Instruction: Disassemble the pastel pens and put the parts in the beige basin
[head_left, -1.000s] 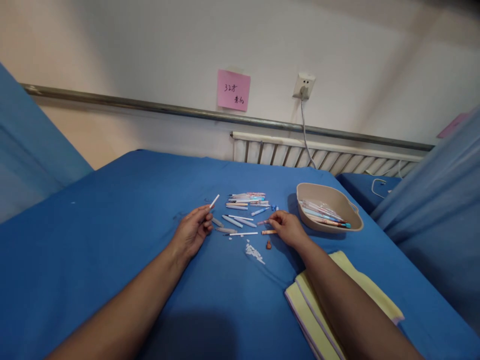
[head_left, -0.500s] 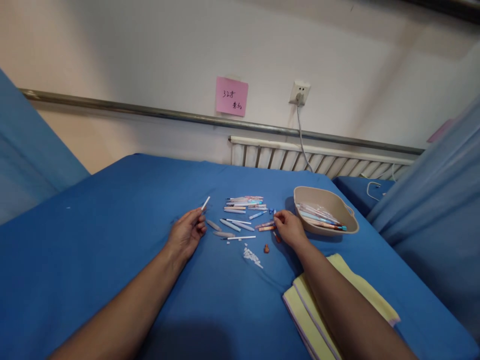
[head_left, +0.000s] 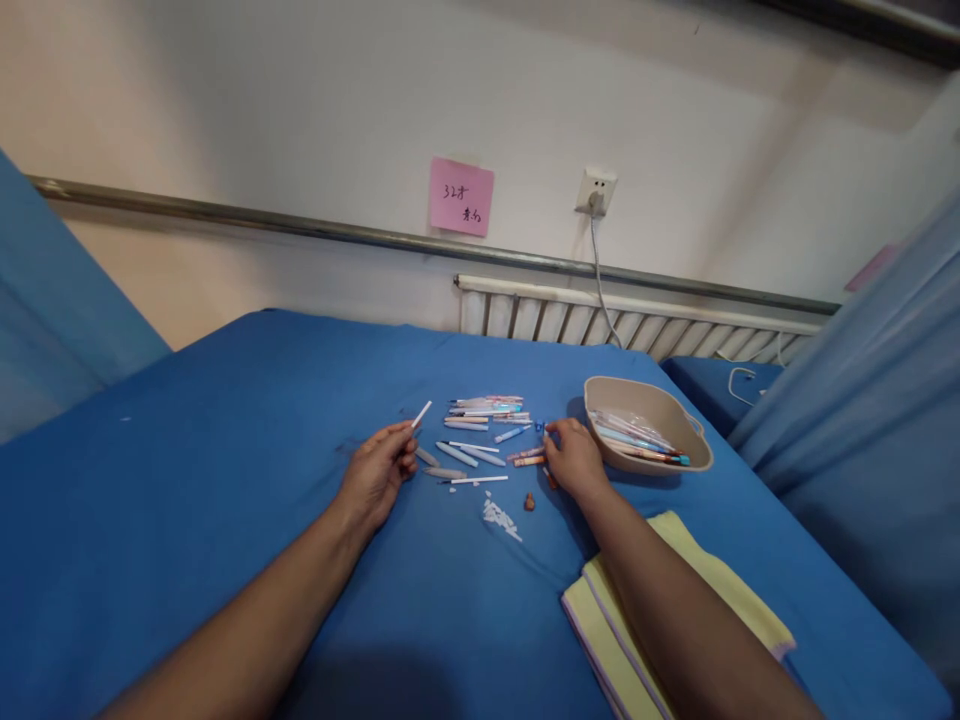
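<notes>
Mid-frame, the left hand (head_left: 379, 472) pinches a white stick (head_left: 423, 413); the right hand (head_left: 576, 460), grip unclear, nears a tan basket (head_left: 651, 400), frame right.

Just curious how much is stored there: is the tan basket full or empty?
Partly filled: pen-like items lie in the tan basket, while part of its inside wall shows bare.
</notes>
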